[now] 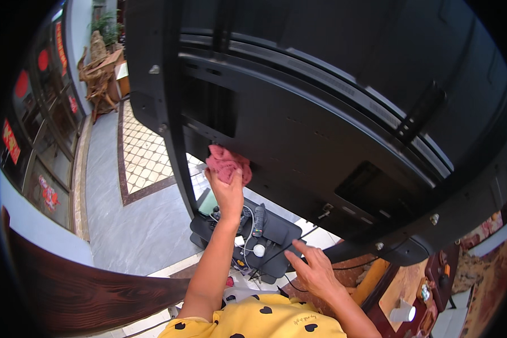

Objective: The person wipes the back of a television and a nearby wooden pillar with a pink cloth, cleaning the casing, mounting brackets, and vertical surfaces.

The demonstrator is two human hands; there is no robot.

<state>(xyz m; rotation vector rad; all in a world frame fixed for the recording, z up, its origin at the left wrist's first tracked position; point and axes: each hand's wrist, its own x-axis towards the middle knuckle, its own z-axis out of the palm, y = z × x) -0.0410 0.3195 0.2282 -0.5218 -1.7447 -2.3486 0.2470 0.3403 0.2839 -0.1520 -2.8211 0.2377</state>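
My left hand (229,192) grips a crumpled pink cloth (228,164) against the lower part of a large black panel (274,126), which looks like the back of a television on a stand. To the right and lower, my right hand (314,266) has its fingers apart and holds nothing. Its fingertips are close to a thin black cable (308,233) running down from the panel; whether they touch is unclear. Under both hands is the stand's black shelf (279,257). On it lie a remote control (259,219), a white cable (251,236) and a round white item (259,250).
A dark wooden edge (101,291) curves along the lower left. Glass doors (46,126) with red decorations line the left side, near a driftwood-like stand (97,80). At lower right, a white cup (402,313) lies tipped on a wooden table (405,287). A black upright (177,169) borders the panel.
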